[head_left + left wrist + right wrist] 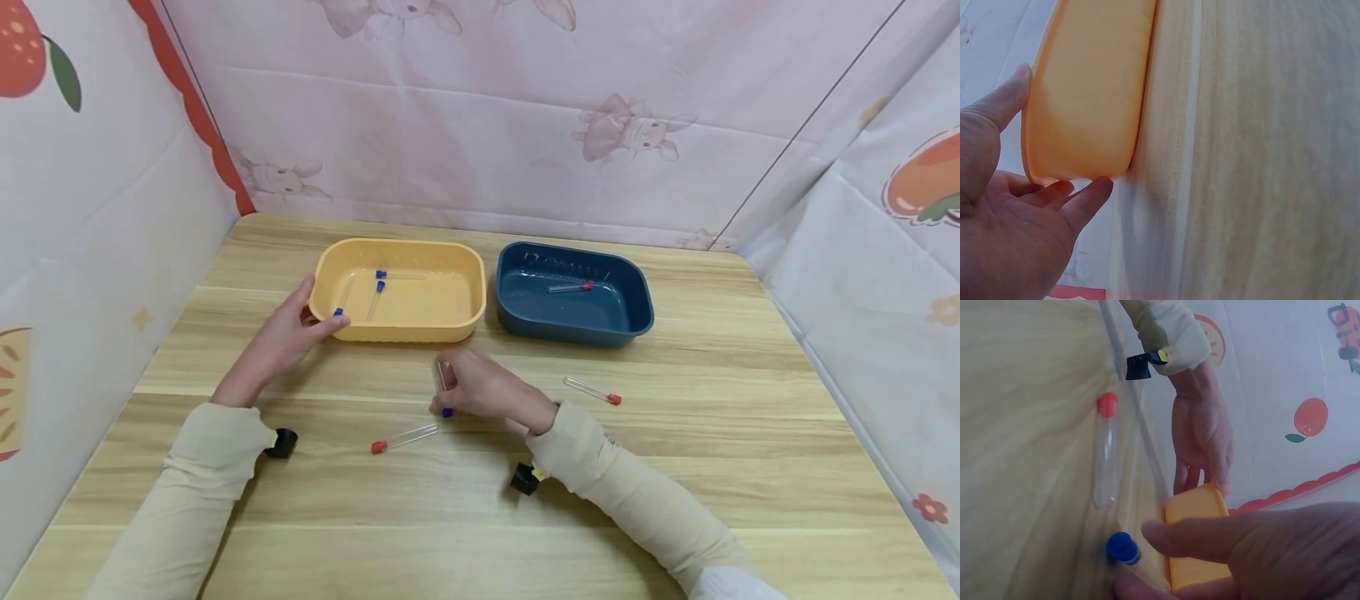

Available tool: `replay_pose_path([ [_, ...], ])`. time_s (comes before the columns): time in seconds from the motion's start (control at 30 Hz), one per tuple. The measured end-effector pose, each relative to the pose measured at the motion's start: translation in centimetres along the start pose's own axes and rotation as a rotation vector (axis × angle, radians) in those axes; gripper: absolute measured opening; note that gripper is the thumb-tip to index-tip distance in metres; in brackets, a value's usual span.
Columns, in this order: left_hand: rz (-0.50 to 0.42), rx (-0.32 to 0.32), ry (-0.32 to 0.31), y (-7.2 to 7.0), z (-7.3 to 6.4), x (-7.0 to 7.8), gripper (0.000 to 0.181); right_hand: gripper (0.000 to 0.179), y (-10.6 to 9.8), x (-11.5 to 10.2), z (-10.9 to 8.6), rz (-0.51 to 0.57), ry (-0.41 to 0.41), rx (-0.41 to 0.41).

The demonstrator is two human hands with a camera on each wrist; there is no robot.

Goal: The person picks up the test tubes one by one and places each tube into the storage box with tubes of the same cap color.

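My left hand (288, 337) holds the near left corner of a yellow plastic basket (405, 333), thumb along the front rim and fingers against the end wall (1085, 150). Inside that basket lie several clear test tubes with blue caps (380, 286). In front of it, my right hand (483, 385) pinches another blue-capped test tube (440, 377) between thumb and fingers. Its blue cap (1124, 548) points toward me, with part of the tube hidden by the fingers. Just nearer to me, a red-capped test tube (405, 438) lies on the table.
A dark blue basket (573, 332) stands right of the yellow one, holding a red-capped tube (570, 287). Another red-capped tube (592, 390) lies on the wooden table (750, 483) in front of it. Printed cloth walls (450, 142) enclose the back and sides.
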State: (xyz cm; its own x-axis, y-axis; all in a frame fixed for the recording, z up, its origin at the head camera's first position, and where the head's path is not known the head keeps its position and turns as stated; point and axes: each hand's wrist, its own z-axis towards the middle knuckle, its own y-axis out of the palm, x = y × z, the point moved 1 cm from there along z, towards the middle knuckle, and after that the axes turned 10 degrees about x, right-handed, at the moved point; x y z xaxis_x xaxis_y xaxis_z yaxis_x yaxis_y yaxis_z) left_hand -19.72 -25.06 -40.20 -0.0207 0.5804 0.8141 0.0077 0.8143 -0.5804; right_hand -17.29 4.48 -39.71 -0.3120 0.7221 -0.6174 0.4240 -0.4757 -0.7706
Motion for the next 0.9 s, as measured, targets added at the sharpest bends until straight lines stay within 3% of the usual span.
replay_pose_path([
  [0.3,-0.007,-0.001,0.007,0.01,-0.05,0.16,0.099,0.070,-0.88,0.10,0.38,-0.147,-0.090,-0.096],
  [0.7,-0.014,0.004,0.036,-0.08,-0.04,0.09,0.096,0.099,-0.93,0.14,0.35,-0.214,-0.095,-0.142],
  [0.9,-0.006,0.004,0.024,-0.08,-0.07,0.01,0.098,0.102,-0.80,0.17,0.31,-0.199,-0.085,-0.150],
])
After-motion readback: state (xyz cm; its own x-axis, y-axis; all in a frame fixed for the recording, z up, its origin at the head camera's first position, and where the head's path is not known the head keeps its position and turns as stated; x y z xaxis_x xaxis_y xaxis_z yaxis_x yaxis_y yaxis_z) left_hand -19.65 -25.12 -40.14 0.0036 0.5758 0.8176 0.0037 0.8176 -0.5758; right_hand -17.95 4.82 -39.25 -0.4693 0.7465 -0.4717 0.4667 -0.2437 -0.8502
